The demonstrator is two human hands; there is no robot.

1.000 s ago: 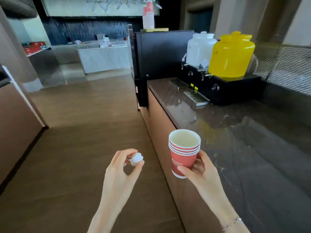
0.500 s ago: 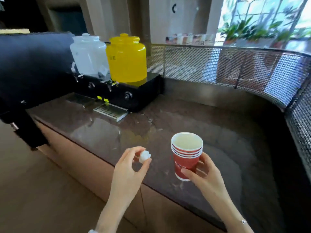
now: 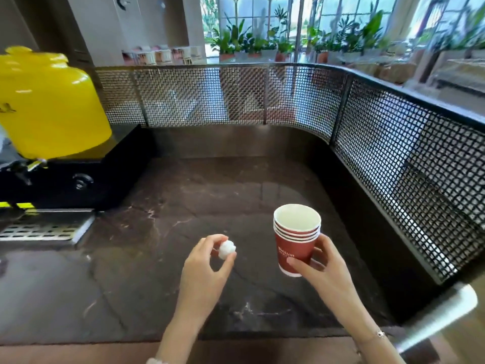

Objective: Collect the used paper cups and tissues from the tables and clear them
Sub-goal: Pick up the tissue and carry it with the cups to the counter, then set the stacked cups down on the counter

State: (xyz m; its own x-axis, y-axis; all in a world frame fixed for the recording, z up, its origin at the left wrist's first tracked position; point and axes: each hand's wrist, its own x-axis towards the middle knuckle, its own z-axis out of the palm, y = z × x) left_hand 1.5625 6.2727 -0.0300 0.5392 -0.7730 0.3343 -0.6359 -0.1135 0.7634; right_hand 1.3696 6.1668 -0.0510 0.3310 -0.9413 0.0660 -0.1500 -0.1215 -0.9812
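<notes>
My right hand [image 3: 321,269] grips a stack of several nested red paper cups [image 3: 296,240], held upright above the dark marble counter [image 3: 162,271]. The top cup looks empty, with a pale inside. My left hand [image 3: 207,266] pinches a small crumpled white tissue ball [image 3: 227,248] between thumb and fingertips, a little left of the cups and at about the same height. Both hands hover over the counter's front part without touching it.
A yellow drink dispenser [image 3: 49,106] stands on a black base [image 3: 78,177] at the left, with a metal drip tray [image 3: 44,229] in front. A black mesh screen [image 3: 380,153] walls the counter's back and right side. Potted plants stand beyond the screen.
The view has swung right from the floor and aisle onto the counter corner. Both hands, still holding the cups and the tissue, now hang over the counter instead of beside it.
</notes>
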